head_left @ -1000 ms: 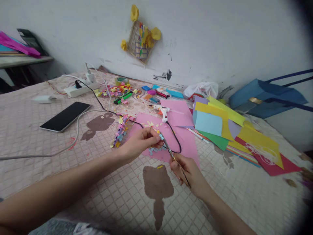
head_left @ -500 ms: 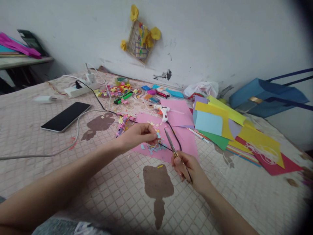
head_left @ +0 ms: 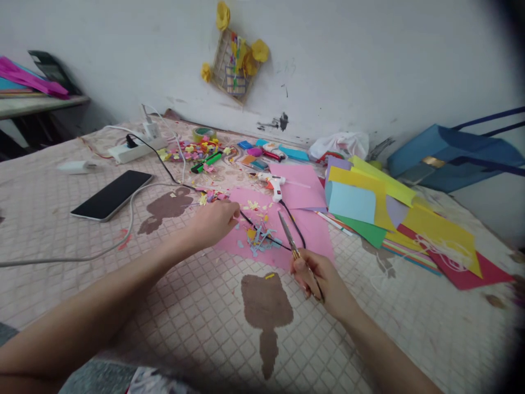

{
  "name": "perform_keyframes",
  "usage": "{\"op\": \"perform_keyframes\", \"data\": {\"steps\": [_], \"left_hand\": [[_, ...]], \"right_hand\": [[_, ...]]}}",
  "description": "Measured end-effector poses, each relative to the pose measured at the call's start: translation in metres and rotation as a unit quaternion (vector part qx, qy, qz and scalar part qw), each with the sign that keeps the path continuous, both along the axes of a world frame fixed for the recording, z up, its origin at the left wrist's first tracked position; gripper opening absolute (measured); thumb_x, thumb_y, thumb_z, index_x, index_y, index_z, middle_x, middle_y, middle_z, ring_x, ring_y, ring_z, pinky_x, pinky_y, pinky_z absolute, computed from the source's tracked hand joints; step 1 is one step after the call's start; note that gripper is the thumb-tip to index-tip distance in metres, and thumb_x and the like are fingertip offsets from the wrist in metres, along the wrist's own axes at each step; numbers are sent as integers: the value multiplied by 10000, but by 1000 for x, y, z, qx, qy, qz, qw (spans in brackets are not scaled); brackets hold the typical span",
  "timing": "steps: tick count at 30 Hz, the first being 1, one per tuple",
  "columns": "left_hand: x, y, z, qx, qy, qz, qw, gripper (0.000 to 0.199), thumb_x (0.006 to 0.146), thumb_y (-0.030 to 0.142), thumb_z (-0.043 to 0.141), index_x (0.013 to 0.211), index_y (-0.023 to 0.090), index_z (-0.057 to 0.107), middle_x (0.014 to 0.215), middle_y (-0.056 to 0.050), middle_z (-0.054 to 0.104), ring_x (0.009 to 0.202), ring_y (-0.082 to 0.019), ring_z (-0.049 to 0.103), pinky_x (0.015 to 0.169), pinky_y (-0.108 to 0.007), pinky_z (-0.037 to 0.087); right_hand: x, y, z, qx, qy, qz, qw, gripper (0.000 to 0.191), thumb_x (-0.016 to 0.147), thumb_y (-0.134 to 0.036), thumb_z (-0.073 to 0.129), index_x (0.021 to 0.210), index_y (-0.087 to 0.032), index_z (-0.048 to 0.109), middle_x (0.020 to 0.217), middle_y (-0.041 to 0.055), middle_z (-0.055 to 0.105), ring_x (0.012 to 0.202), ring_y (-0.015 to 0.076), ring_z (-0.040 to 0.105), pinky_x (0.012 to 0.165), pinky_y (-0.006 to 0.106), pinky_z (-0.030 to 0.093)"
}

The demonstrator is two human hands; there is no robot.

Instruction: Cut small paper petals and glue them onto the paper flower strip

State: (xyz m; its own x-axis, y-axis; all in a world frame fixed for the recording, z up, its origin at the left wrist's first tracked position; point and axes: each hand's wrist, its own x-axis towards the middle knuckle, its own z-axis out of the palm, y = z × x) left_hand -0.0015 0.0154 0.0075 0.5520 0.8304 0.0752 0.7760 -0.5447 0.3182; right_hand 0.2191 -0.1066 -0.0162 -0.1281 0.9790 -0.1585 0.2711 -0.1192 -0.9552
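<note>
My right hand is wrapped round the handles of a pair of scissors, whose blades point up and away. At the left edge of a pink sheet, my left hand has its fingers curled together; what they hold, if anything, is hidden. Small colourful paper pieces lie just beyond it. Blue and yellow scraps are heaped on the pink sheet between my hands. Behind them lies a white glue gun with a black cord.
A phone and a power strip with cables lie on the left. Coloured paper sheets spread across the right, with a blue bag behind. A green cutter and tape roll are at the back.
My left hand has moved left, away from the scraps and scissors, to the small colourful pieces, uncovering the scrap heap. My right hand still holds the scissors in nearly the same place.
</note>
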Motion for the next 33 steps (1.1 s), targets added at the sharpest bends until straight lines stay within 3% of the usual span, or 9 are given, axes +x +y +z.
{"op": "perform_keyframes", "data": {"steps": [5,12,18,21,25,33], "left_hand": [[2,-6,3,-95,-6,-92,991,103,687,209,542,755,162,601,765,-44,615,675,-158,535,562,-231,334],[1,-6,-4,-117,-3,-104,988,57,648,152,516,669,158,568,699,-28,591,626,-137,505,570,-231,336],[1,-4,-4,-136,-74,-105,982,87,599,77,495,566,153,522,580,8,533,533,-100,444,499,-209,296],[4,-7,-2,-216,-138,-129,958,54,633,107,542,600,150,544,550,24,523,507,-85,453,472,-189,313],[14,-18,0,-362,-204,-163,895,82,679,209,610,688,140,565,569,19,558,507,-82,496,460,-178,360],[23,-31,-8,-390,-237,-199,867,136,682,241,644,693,129,569,583,19,555,521,-69,495,456,-166,360]], "right_hand": [[0,1,0,5,1,4,1000,469,790,-633,412,659,-183,417,460,-70,363,379,68,324,373,194,244],[0,2,-1,10,-2,4,1000,464,798,-621,417,642,-184,411,469,-67,362,388,65,327,376,193,261],[1,2,-1,7,12,-13,1000,466,775,-634,433,678,-179,450,496,-67,356,393,70,345,371,192,298],[-2,3,2,13,3,-45,999,435,748,-600,503,693,-169,486,483,-69,366,395,68,343,374,190,296],[-10,5,5,16,-11,-61,998,316,728,-467,603,743,-156,548,515,-58,420,426,69,364,391,186,303],[-22,4,2,33,-18,18,999,113,744,-255,542,705,-149,539,574,-44,415,484,68,354,429,180,294]]}}
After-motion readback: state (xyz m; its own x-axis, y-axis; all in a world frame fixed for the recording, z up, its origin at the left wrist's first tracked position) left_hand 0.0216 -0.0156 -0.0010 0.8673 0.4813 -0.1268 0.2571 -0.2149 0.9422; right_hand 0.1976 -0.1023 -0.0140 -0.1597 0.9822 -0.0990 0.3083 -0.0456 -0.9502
